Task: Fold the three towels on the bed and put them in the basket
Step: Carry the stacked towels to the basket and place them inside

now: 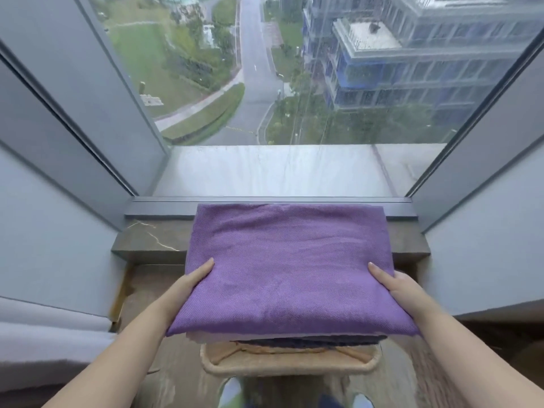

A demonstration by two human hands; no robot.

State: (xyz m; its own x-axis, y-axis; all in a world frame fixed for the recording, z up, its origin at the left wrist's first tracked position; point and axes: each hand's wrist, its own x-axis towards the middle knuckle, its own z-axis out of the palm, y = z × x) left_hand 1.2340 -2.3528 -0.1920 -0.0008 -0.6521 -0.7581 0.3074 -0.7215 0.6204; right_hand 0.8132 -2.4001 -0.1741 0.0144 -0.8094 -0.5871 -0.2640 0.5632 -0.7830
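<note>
A folded purple towel (287, 266) lies flat in front of me, held at its two side edges. My left hand (192, 279) grips its left edge with the thumb on top. My right hand (393, 282) grips the right edge the same way. The towel hangs just above a woven beige basket (290, 365) on the floor. Inside the basket, under the purple towel, show the edges of a dark folded towel (312, 340) and a pale one (203, 337). Most of the basket's inside is hidden by the purple towel.
A dark stone window sill (150, 237) runs behind the basket, under a large window (294, 69) that looks down on a street and buildings. Grey walls close in left and right. A grey mattress edge (44, 343) lies at the lower left. Wooden floor surrounds the basket.
</note>
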